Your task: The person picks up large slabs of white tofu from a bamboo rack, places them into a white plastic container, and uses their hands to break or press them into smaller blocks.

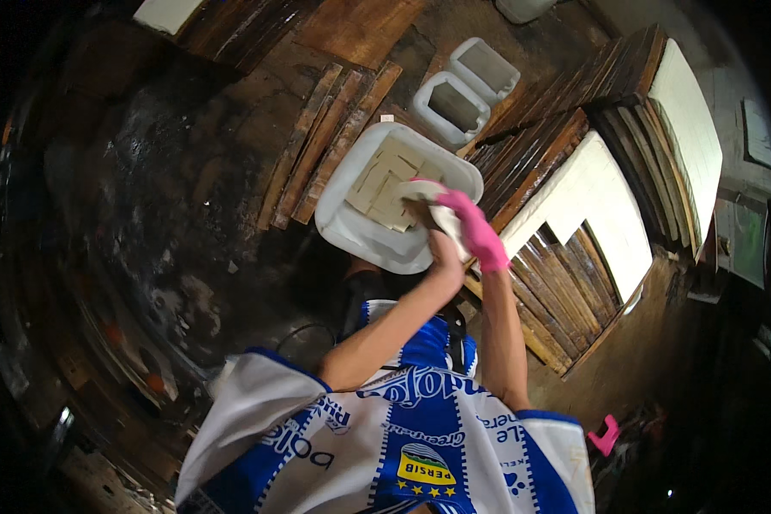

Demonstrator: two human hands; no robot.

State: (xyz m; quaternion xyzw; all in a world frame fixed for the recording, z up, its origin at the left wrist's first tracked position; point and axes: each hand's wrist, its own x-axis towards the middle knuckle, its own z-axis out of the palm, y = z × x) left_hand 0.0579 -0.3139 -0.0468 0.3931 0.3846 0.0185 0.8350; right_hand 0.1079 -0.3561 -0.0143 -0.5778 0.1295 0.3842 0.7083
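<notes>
Over a white plastic tub [332, 221] I hold a pale, rounded, dish-like thing [416, 188] whose exact kind I cannot make out. My right hand [475, 230], in a pink rubber glove, is closed on its right side. My left hand [428, 216], bare, is close against the same pale thing from below; its fingers are blurred and partly hidden. Inside the tub, beneath my hands, lie several flat cream-coloured rectangular pieces [377, 182], some overlapping. My forearms cross in front of the tub's near right edge.
Wooden slats [325, 141] lie left of the tub. Two cut-open white plastic containers [451, 106] stand beyond it. On the right are stacked wooden boards with a large white slab [604, 201] on top, notched at one corner. A pink glove [605, 436] lies at lower right. The floor [158, 171] looks dark and wet.
</notes>
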